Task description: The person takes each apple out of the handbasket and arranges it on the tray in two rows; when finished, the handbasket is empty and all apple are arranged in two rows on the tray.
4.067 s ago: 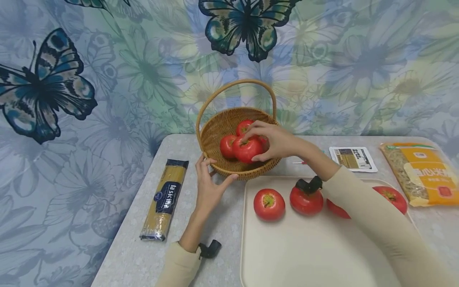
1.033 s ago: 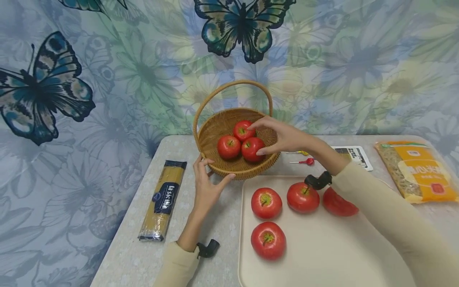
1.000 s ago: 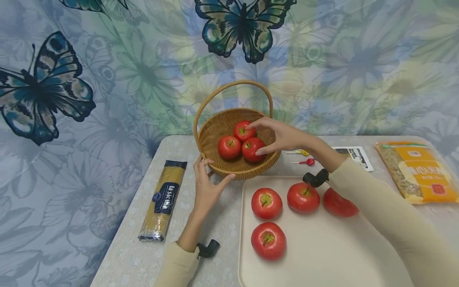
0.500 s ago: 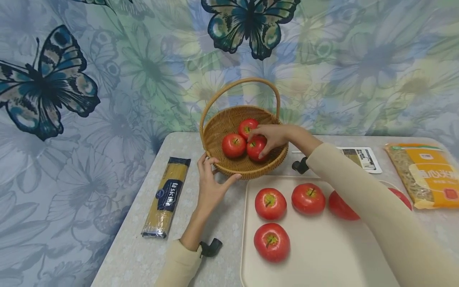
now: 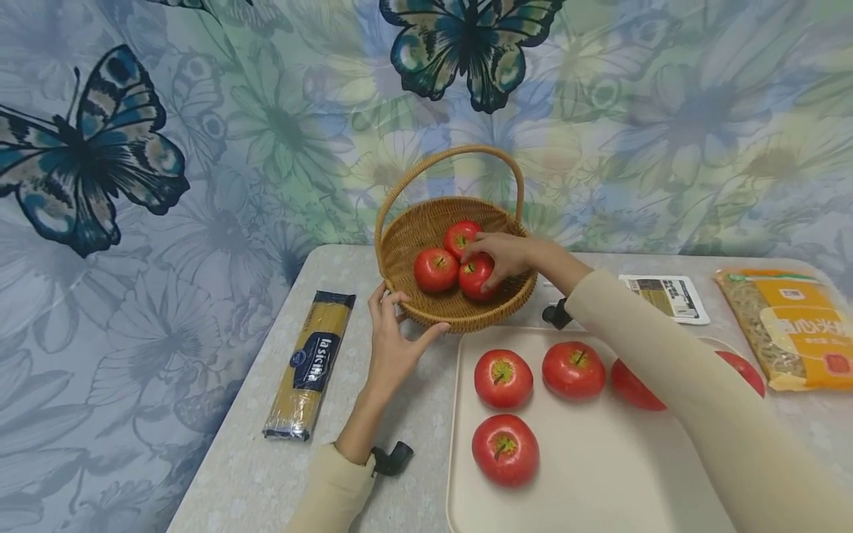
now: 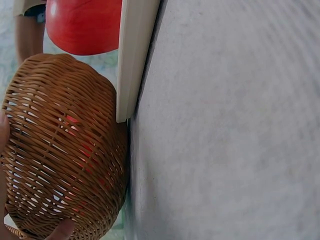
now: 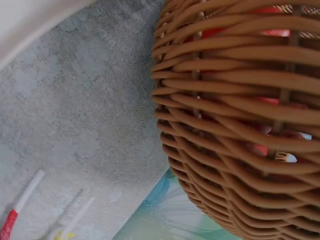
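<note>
A wicker basket (image 5: 426, 222) with a tall handle leans its mouth toward me, holding three red apples. My left hand (image 5: 393, 348) holds its front-left rim, thumb along the front edge; in the left wrist view, a fingertip (image 6: 62, 230) lies against the weave. Inside the basket, my right hand (image 5: 509, 255) grips the right-hand apple (image 5: 473, 281), fingers over its top and thumb at its near side. The left apple (image 5: 436, 270) and the rear apple (image 5: 460, 235) lie against it. The right wrist view shows mostly the basket's outer wall (image 7: 240, 110), red showing through gaps.
Several apples, including a near one (image 5: 505, 450), sit on a cream tray (image 5: 573, 481) before the basket; my right sleeve covers some. A spaghetti pack (image 5: 309, 366) lies left. A white-edged pack (image 5: 666, 298) and an orange bag (image 5: 793, 326) lie right. A red-wrapped lollipop (image 7: 9, 225) lies beside the basket.
Earlier my right hand held an apple over the basket; an apple then appeared at the tray's near left. Since then, my right hand has reached deeper and gripped the basket's right apple. Left hand stays.
</note>
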{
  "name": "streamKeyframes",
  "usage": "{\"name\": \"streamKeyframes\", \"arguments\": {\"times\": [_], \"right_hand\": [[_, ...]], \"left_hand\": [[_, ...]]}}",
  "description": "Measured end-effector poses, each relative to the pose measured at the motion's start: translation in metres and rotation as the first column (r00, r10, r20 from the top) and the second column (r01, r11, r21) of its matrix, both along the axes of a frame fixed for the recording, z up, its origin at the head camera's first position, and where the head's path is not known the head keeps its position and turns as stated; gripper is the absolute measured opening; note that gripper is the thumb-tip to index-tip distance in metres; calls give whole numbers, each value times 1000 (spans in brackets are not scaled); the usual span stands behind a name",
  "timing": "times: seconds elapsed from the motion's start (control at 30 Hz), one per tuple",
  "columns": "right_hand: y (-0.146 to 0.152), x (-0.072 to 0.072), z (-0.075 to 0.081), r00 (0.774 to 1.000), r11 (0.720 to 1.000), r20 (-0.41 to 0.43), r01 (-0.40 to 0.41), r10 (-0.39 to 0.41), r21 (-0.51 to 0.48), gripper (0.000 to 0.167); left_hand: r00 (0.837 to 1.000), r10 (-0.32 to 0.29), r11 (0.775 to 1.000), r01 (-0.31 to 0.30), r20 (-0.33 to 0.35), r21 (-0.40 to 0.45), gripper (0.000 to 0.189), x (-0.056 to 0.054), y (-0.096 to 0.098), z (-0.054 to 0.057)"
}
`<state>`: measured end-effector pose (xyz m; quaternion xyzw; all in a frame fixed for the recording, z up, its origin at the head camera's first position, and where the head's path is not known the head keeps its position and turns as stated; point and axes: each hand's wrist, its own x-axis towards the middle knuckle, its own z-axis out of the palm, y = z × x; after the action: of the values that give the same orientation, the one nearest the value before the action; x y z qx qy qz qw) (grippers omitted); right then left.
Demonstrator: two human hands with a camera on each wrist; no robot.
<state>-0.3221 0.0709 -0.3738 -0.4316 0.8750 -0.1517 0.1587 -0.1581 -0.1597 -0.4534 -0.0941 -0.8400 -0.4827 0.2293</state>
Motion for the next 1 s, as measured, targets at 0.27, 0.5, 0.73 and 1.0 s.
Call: {"name": "streamKeyframes", "arguments": {"times": [0.27, 0.5, 0.73, 1.0], "right_hand": [[3, 1, -2, 999, 999, -31, -12, 11, -36, 57], [8, 4, 2, 999, 997, -47, -1, -3, -83, 61], [17, 18, 17, 998, 955, -57, -6, -11, -297, 60], [54, 58, 40, 996, 877, 31, 83, -78, -473, 62]], "left_hand": [[1000, 3, 1000, -3, 16, -5, 70, 2, 0, -1], [1000, -7, 1000, 7, 16, 4, 68, 2, 0, 1], [999, 2, 1000, -3, 35, 26, 66, 1, -2, 2], [999, 3, 1000, -4, 45, 29, 67, 3, -3, 3]]}}
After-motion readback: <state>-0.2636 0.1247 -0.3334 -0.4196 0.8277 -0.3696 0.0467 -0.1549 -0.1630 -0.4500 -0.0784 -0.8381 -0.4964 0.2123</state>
